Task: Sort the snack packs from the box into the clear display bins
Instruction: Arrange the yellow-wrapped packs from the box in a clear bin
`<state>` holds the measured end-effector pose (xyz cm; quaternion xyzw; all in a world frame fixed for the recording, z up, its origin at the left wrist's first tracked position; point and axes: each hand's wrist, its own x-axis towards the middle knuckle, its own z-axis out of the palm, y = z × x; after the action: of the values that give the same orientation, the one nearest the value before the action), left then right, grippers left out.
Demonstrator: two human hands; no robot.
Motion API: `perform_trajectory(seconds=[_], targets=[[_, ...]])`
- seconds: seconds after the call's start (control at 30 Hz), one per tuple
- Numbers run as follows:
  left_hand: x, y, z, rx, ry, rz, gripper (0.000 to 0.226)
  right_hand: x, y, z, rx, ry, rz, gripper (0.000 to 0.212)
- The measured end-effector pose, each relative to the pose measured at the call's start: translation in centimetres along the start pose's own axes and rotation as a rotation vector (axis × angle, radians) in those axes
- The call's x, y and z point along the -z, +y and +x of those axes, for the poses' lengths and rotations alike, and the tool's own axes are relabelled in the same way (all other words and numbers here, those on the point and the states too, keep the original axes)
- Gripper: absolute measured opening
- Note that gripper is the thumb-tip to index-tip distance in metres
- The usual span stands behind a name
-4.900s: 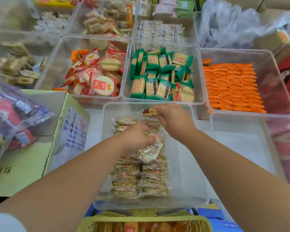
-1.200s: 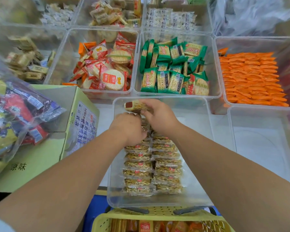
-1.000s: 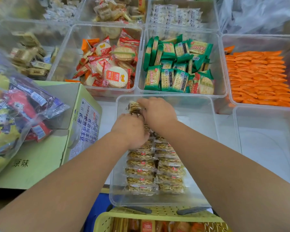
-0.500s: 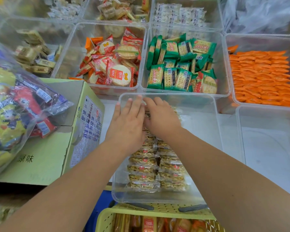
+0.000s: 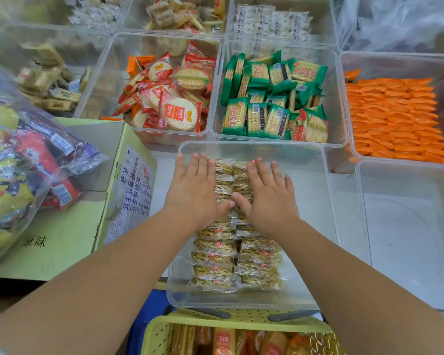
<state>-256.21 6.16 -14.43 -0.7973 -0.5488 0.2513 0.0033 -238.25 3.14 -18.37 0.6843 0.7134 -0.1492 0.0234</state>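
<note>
Reaching over the yellow perforated basket of packs nearest me, both my forearms run into the clear bin just beyond it. Two neat rows of clear-wrapped snack packs lie side by side in the bin's left half, running from its near wall toward its far wall. My left hand lies palm down on the far part of the left row, and my right hand lies palm down on the right row. The packs are under both palms and show in the gap between them. My fingers are straight and slightly spread, pointing away from me and gripping nothing. The thumbs angle inward, their tips meeting over the packs. To my left sits a green cardboard box with a bag of mixed snacks on it. Farther off stand bins of red round-cracker packs, green cracker packs and orange packs.
</note>
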Motion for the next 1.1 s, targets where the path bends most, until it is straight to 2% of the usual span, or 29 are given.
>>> perform_trajectory(seconds=[0.2, 0.3, 0.37, 0.47, 0.53, 0.67, 0.8, 0.97, 1.03, 1.1], targets=[[0.1, 0.3, 0.6, -0.024, 0.012, 0.027, 0.104, 0.0, -0.3, 0.5, 0.011, -0.046, 0.055, 0.073], [0.5, 0.2, 1.3, -0.064, -0.024, 0.004, 0.104, 0.3, 0.5, 0.5, 0.047, -0.05, 0.165, 0.071], [0.6, 0.0, 1.6, -0.08, -0.058, -0.013, 0.104, 0.6, 0.9, 0.2, 0.055, 0.014, 0.276, 0.07], [0.3, -0.2, 1.6, -0.08, -0.053, -0.007, 0.104, 0.8, 1.2, -0.6, -0.045, 0.147, 0.469, 0.071], [0.2, 0.1, 1.2, -0.05, -0.04, -0.01, 0.103, 0.9, 1.3, -1.4, -0.19, 0.155, 0.658, 0.071], [0.2, 0.7, -1.1, 0.035, 0.101, -0.116, 0.096, 1.4, 1.6, -3.6, -0.524, -0.04, 1.09, 0.068], [-0.5, 0.3, -5.5, 0.207, 0.184, -0.449, 0.102, 1.8, 2.2, -6.1, -0.654, -0.299, 1.247, 0.072], [-1.8, 0.2, -11.3, 0.357, -0.101, -1.038, 0.118, 1.4, 3.1, -8.9, -0.7, -0.552, 1.302, 0.088], [-2.0, 0.4, -12.3, 0.36, -0.162, -1.172, 0.115, 1.4, 2.9, -9.2, -0.653, -0.612, 1.265, 0.087], [-2.1, 0.5, -12.5, 0.349, -0.142, -1.197, 0.108, 1.5, 2.4, -9.1, -0.636, -0.64, 1.241, 0.087]])
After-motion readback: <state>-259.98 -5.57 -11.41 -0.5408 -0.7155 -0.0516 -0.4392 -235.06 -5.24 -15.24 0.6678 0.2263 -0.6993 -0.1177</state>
